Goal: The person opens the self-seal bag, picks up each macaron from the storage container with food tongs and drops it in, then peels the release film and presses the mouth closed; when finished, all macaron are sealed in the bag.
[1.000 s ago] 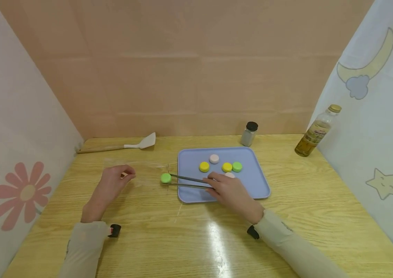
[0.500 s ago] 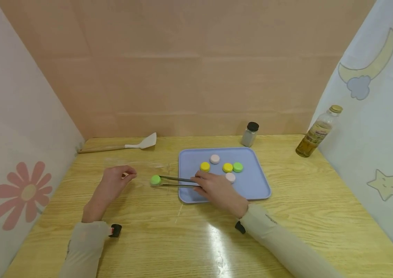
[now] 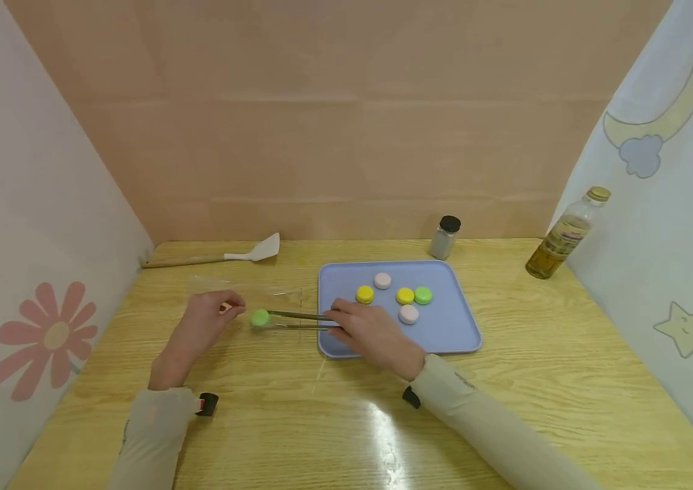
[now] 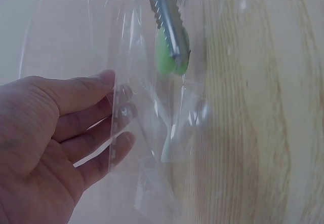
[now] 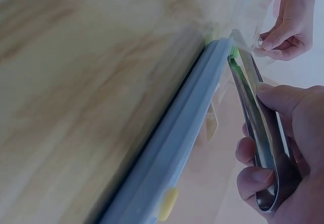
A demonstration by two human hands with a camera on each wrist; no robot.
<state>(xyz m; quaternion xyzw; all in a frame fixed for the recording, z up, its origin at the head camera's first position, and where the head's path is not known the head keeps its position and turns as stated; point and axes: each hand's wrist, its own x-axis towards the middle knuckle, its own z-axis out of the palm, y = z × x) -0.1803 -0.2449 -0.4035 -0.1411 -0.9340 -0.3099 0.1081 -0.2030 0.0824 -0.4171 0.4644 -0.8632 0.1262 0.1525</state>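
My left hand (image 3: 202,323) pinches the edge of a clear plastic bag (image 4: 152,138) between thumb and fingers, as the left wrist view shows. My right hand (image 3: 373,337) grips metal tongs (image 5: 260,127) with serrated tips. Between those tips sits a green macaron (image 4: 163,57), close to the left fingertips. Clear film surrounds the macaron and tong ends, which appear to be inside the bag. Part of the bag is hard to make out against the wood. Below my right hand lies a blue tray (image 3: 450,333) bearing two yellow, two pale pink and one green macaron (image 3: 423,295).
Behind the bag lies a spatula (image 3: 251,256) with a white head and wooden handle. A black-capped glass jar (image 3: 444,239) stands behind the tray. To the right is a bottle of yellow liquid (image 3: 560,239). Fabric walls border the table (image 3: 297,422) at the back and sides.
My right hand has moved left with the tongs, carrying the green macaron from the bag's right end toward my left fingers. The left hand keeps its place, holding the bag.
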